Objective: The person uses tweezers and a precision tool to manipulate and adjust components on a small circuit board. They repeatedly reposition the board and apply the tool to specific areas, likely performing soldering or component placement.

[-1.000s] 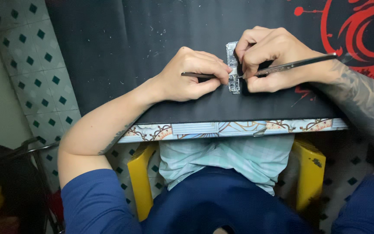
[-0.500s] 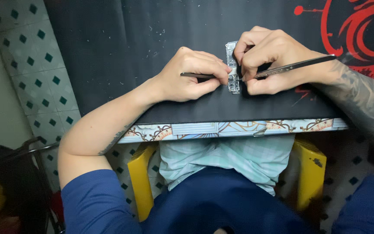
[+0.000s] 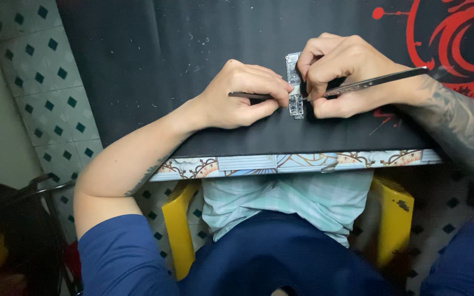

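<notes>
Holding steady since before: L hand [image 3: 242, 98] grips probe [image 3: 250, 96], R hand [image 3: 341, 74] tweezers [image 3: 377, 82], on board [image 3: 294, 85].

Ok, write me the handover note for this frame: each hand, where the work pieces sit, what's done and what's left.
Left hand: shut on a dark tool, tip at the small circuit board.
Right hand: pinches metal tweezers, tips at the board's middle.
Board lies flat on the black mat, between both hands, near the table's patterned edge.
Done: board steadied, both tools on it.
Left: cannot tell; the contact spot is hidden by fingers.

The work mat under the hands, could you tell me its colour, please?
Black mat with a red swirl design at its corner, head view.
</notes>
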